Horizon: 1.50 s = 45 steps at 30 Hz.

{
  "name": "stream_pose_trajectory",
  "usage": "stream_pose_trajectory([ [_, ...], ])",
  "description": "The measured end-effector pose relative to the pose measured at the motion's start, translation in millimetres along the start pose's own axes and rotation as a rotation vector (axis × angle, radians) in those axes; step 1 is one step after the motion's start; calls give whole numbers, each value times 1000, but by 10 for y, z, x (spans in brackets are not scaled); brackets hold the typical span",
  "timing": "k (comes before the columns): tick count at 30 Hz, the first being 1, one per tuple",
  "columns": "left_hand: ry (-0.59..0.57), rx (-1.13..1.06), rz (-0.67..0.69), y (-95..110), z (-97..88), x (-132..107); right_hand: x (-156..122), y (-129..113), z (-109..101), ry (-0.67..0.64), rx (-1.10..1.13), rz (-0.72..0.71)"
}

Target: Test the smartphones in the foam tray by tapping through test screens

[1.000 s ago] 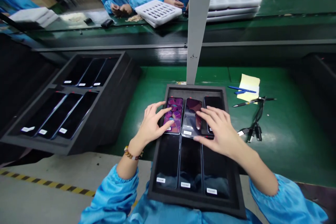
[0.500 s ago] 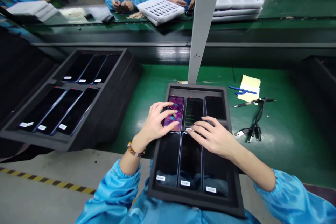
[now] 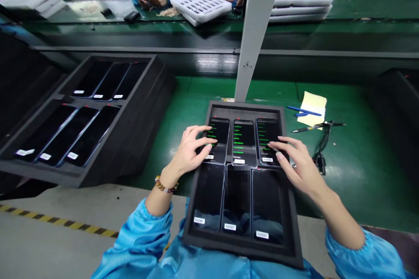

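A black foam tray (image 3: 240,250) in front of me holds two rows of smartphones. My left hand (image 3: 190,149), fingers spread, reaches over the far-left phone (image 3: 221,139), whose dark screen shows green lines of text. On the right, my right hand (image 3: 296,161) has its fingers apart with the fingertips at the far-right phone (image 3: 266,133), also lit with green text. Between them the far-middle phone (image 3: 242,137) shows the same kind of text. Dark screens face up in the near row, among them the near-left phone (image 3: 209,192). Small white labels sit on the phones' lower ends.
To the left, a stack of black foam trays (image 3: 131,128) carries more phones. Right of my tray lie a yellow notepad (image 3: 312,102), pens and black cables (image 3: 322,150). A grey post (image 3: 250,48) rises behind the tray. Two people in blue work across the bench near white trays (image 3: 201,4).
My right hand has moved from the middle phone to the far-right one, which now shows green text. The far-left screen has gone from a purple picture to green text.
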<state>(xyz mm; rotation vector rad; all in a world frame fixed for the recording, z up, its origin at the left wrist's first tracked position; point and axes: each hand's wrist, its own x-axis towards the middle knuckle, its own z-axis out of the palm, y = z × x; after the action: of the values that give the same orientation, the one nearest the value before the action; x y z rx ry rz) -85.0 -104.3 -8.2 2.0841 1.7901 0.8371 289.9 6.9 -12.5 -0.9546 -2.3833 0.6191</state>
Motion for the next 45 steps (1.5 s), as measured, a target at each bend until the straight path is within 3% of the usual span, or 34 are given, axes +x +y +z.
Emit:
stream_pose_trajectory([
  [4, -19, 0, -72, -53, 39, 68, 63, 122, 45, -58, 6, 89],
  [12, -34, 20, -70, -5, 0, 285, 226, 184, 47, 10, 91, 142],
  [15, -103, 6, 26, 103, 12, 477, 285, 87, 72, 4, 100, 96],
  [19, -228, -3, 184, 198, 82, 709, 403, -76, 133, -139, 79, -49],
  [21, -221, -2, 190, 173, 97, 744, 470, -129, 166, -194, 45, -117],
  [28, 34, -59, -20, -166, 35, 471, 631, -118, 231, -184, -21, -51],
  [31, 51, -78, -48, -252, 47, 388, 620, -73, 216, -167, 3, -35],
  [36, 56, -53, -64, -305, 66, 373, 533, -36, 187, -30, 50, 2],
  [41, 68, -68, -24, -313, 46, 310, 452, -59, 192, -124, 67, -36],
  [45, 78, -70, -45, -326, 43, 233, 420, -12, 159, -67, 35, 37],
])
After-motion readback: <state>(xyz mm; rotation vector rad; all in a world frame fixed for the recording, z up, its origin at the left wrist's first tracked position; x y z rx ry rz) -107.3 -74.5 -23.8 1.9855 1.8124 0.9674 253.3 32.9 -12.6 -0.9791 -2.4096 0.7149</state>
